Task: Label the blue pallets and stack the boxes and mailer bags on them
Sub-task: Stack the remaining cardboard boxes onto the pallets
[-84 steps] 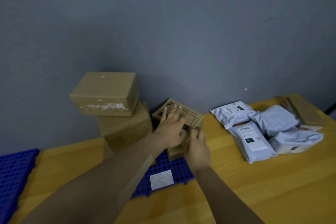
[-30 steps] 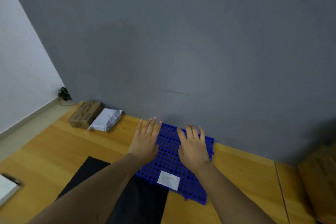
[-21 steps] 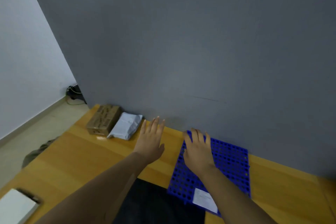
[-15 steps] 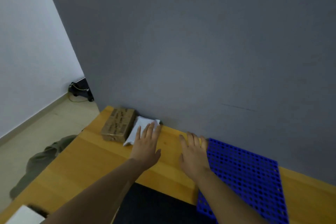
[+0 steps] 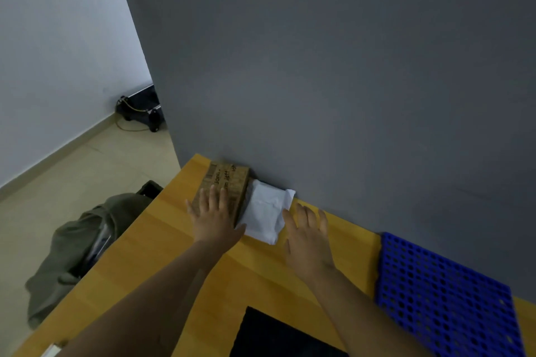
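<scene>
A flat brown cardboard box [image 5: 229,180] with printed lettering lies at the table's far left corner against the grey wall. A white mailer bag [image 5: 265,216] lies right beside it. My left hand [image 5: 213,219] rests with straight fingers on the box's near end, its thumb at the bag's edge. My right hand [image 5: 307,236] hovers with spread fingers just right of the bag, holding nothing. A blue perforated pallet [image 5: 446,295] lies on the table at the right, its label out of view.
The yellow wooden table [image 5: 162,258] ends at the left, with a grey-green bag [image 5: 78,246] on the floor below. A black mat [image 5: 278,336] lies at the near edge. A black wheeled device [image 5: 139,110] stands by the far wall.
My view has swung left from the boxes and mailer pile past the blue pallet. Both hands have left the pallet and moved left to the corner box and bag.
</scene>
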